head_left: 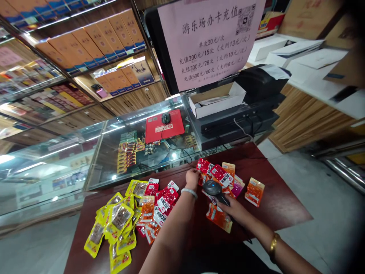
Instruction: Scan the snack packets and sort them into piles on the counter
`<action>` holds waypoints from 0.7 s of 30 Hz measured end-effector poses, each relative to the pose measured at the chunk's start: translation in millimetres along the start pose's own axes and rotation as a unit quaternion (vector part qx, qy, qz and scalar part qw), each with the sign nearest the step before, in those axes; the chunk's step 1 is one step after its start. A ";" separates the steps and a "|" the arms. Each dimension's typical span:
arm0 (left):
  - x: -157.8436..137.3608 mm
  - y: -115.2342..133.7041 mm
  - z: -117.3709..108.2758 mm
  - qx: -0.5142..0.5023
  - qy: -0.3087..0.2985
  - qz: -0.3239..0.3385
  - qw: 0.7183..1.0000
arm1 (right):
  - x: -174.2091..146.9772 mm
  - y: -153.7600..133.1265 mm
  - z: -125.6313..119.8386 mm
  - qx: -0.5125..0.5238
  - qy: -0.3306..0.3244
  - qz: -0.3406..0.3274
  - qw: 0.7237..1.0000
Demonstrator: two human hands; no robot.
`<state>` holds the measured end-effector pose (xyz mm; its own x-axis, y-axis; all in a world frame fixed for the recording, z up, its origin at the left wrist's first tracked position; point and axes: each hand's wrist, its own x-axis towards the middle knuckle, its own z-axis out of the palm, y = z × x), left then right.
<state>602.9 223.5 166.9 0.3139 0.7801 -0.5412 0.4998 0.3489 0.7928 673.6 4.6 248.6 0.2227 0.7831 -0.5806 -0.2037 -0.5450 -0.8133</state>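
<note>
My right hand (231, 206) is wrapped round the handle of a black barcode scanner (212, 187), whose head is over a pile of snack packets. My left hand (192, 178) is closed at the left edge of that pile, its fingertips pinching a red snack packet (203, 166). Another red packet (222, 176) lies on top of orange and purple ones. Below the scanner is an orange packet (219, 217), and a separate orange packet (254, 192) lies to the right. Left of my left forearm are red packets (168, 196) and a heap of yellow packets (121, 217).
The dark red tabletop (273, 213) adjoins a glass display counter (108, 167). On the glass are a red mouse pad (175, 131) and a computer mouse (165, 118). A monitor with a pink sign (211, 42), a white open box (219, 102) and a black printer (256, 85) stand behind.
</note>
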 end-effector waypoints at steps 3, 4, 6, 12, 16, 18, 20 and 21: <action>-9.5 -10.0 -12.5 -0.043 0.010 -0.002 0.999 | 1.2 3.1 -1.1 -0.005 0.002 -0.013 1.000; -14.6 -13.0 -17.7 -0.075 0.010 0.001 0.997 | 1.6 3.4 -0.8 -0.005 -0.001 -0.019 1.000; -25.5 -17.8 -27.2 -0.152 0.003 0.013 0.988 | 1.9 3.2 0.7 -0.002 -0.014 -0.019 1.000; -48.4 -25.9 -61.3 -0.142 0.021 0.052 0.988 | -0.8 1.3 8.4 -0.007 -0.037 -0.008 0.999; -64.7 -40.0 -96.7 0.001 0.036 0.081 0.996 | 0.6 -3.9 17.5 -0.025 -0.054 -0.010 0.998; -77.0 -47.6 -110.9 0.025 0.028 0.093 0.995 | 2.6 -10.3 25.5 -0.034 -0.066 -0.022 0.997; -90.3 -52.3 -119.4 0.044 0.028 0.097 0.994 | 4.6 -17.9 35.5 -0.043 -0.083 -0.032 0.995; -96.5 -53.4 -121.5 0.067 0.037 0.095 0.992 | 5.6 -21.4 40.8 -0.048 -0.094 -0.035 0.994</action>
<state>447.8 192.7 210.9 0.3548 0.8634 -0.3586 0.5412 0.1231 0.8318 640.3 32.8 264.4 0.0501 0.8570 -0.5129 -0.1010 -0.5066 -0.8563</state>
